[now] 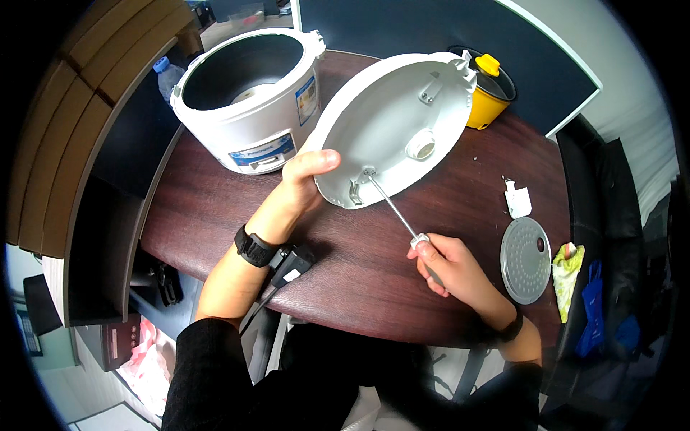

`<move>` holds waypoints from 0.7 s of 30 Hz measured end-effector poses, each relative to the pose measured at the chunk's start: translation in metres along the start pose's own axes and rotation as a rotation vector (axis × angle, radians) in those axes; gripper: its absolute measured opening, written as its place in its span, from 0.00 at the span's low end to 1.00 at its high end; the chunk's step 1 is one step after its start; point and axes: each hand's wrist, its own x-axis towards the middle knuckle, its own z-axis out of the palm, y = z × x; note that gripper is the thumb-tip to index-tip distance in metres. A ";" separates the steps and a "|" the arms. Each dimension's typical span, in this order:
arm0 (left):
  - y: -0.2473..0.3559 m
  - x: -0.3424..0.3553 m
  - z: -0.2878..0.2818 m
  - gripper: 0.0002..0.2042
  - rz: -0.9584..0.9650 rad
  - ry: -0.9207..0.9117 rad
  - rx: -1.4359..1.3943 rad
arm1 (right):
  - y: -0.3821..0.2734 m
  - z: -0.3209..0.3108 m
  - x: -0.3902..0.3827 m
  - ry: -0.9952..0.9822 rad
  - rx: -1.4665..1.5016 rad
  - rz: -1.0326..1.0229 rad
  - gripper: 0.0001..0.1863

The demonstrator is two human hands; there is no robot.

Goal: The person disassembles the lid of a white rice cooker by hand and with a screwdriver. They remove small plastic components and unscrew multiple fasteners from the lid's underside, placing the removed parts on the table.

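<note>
My left hand (307,174) grips the near left rim of a white rice cooker lid shell (381,122), thumb on the inner side, the other fingers hidden behind it. The shell is held tilted, its hollow inside facing me, with a round collar and small brackets in it. My right hand (449,269) is closed around the handle of a screwdriver (394,208). Its long metal shaft reaches up and left, and the tip sits at a small fitting near the shell's lower edge. Behind, to the left, stands the white rice cooker body (244,133), without a lid and with a dark interior.
On the right of the brown table (345,287) lie a perforated round metal plate (525,260) and a small white plastic part (517,202). A yellow container (485,108) stands at the back. A black plug with cable (293,266) lies by my left wrist. Cardboard boxes (57,158) line the left.
</note>
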 end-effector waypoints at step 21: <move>-0.001 0.006 0.007 0.34 0.006 0.042 0.125 | -0.008 0.002 0.001 0.383 -0.678 -0.289 0.13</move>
